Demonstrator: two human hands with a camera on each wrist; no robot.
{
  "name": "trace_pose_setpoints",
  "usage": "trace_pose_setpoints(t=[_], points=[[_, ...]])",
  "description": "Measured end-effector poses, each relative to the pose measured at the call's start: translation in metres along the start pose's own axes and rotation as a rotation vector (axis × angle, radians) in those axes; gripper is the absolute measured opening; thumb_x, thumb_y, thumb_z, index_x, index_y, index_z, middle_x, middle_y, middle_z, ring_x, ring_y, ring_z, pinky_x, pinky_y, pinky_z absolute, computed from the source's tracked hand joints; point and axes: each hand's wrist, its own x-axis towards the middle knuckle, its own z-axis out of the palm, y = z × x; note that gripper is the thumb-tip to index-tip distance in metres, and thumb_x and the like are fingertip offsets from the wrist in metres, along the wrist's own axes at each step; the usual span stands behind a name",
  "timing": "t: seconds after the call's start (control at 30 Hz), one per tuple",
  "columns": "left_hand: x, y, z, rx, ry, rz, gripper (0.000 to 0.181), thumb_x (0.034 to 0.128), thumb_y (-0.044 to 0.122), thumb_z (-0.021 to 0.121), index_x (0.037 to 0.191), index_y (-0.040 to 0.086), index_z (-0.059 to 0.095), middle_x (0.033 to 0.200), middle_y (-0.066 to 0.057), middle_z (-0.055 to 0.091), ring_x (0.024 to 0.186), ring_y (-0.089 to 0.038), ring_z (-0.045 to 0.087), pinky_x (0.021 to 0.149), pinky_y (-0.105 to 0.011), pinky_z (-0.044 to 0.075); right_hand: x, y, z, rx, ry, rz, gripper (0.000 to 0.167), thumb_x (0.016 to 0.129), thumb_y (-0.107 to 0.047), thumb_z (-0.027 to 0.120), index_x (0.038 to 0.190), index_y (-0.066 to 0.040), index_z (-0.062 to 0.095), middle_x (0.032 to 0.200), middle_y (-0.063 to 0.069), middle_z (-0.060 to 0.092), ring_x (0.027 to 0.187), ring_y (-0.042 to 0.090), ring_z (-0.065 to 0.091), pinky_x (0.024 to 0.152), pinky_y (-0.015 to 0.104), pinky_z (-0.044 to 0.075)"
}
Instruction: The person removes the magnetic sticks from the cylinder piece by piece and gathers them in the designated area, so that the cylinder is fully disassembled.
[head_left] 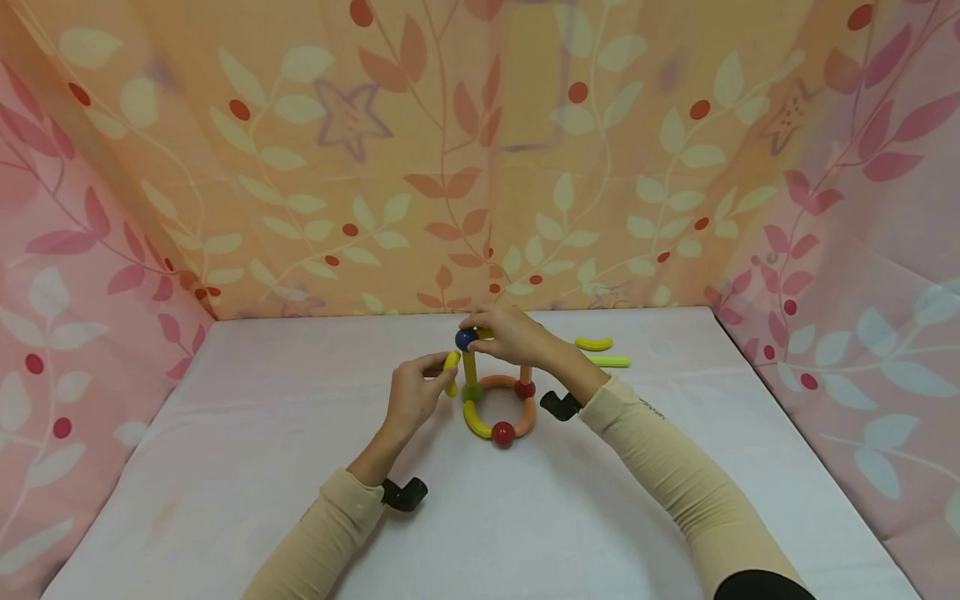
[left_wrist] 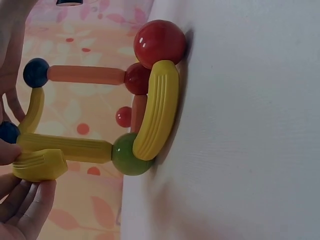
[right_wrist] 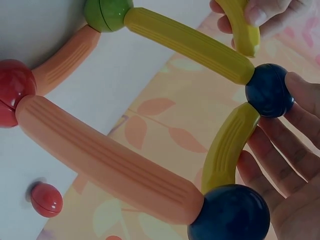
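Atop the joined multicoloured ball-and-stick frame [head_left: 497, 381], a glossy blue ball [right_wrist: 270, 91] is now gripped by the right hand [head_left: 516, 335], a ridged, curved yellow stick [left_wrist: 40, 166] is pinched, not yet joined, by the left hand [head_left: 411, 396], and two loose yellowish sticks [head_left: 594, 343] are left right of both.

Booth-like spot, rm type unclear: leaf-print cloth [head_left: 480, 192] on 3 sides of white-covered tbl [head_left: 262, 417].

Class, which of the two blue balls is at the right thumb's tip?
The blue ball atop the straight yellow stick: the right hand has its thumb on it. The other blue ball, atop the straight orange stick, sits away from that thumb.
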Motion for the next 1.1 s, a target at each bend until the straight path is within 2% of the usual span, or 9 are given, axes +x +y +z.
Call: trace_pose_setpoints(t=[0.17,0.53,0.7,0.9,1.1], points=[[-0.001,-0.002,-0.001,0.003,-0.008,-0.021,0.029,0.0884,0.017,0.071,0.114,0.003,0.072,0.099,-0.013,0.075,0.092,-0.026,0.070,0.084,-0.042,0.055,0.000,0.001,0.001,0.024,0.000,0.004,0.034,0.091,-0.015,0.068,0.123,-0.003,0.065,0.126,0.013,0.062,0.106,0.028,0.065,0.090,0.036,0.056],[0.000,-0.008,-0.007,0.019,-0.030,-0.056,0.029,0.0892,0.016,0.071,0.115,0.003,0.071,0.100,-0.013,0.075,0.092,-0.025,0.069,0.079,-0.035,0.056,-0.001,-0.001,0.001,0.020,0.008,0.019,0.035,0.091,-0.016,0.069,0.123,-0.003,0.065,0.125,0.013,0.062,0.107,0.026,0.064,0.091,0.035,0.056],[0.001,-0.012,-0.013,0.039,-0.030,-0.067,0.030,0.0899,0.015,0.069,0.116,0.002,0.070,0.101,-0.014,0.074,0.093,-0.025,0.068,0.076,-0.032,0.056,-0.001,0.000,0.002,0.025,0.007,0.021,0.035,0.091,-0.016,0.069,0.124,-0.004,0.065,0.124,0.013,0.062,0.107,0.028,0.063,0.092,0.038,0.055],[0.006,-0.023,-0.022,0.064,-0.049,-0.121,0.031,0.0921,0.016,0.066,0.119,0.002,0.068,0.104,-0.015,0.072,0.094,-0.025,0.066,0.075,-0.028,0.054,-0.001,0.000,0.002,0.001,0.021,0.007,0.034,0.090,-0.016,0.070,0.122,-0.004,0.066,0.123,0.012,0.063,0.106,0.024,0.063,0.091,0.034,0.055],[0.014,-0.034,-0.036,0.091,-0.070,-0.173,0.033,0.0941,0.015,0.063,0.124,0.001,0.065,0.110,-0.018,0.070,0.095,-0.026,0.065,0.076,-0.029,0.055,0.000,0.001,0.004,0.009,0.023,0.021,0.034,0.091,-0.017,0.070,0.122,-0.005,0.066,0.127,0.013,0.063,0.110,0.025,0.062,0.094,0.035,0.054]])
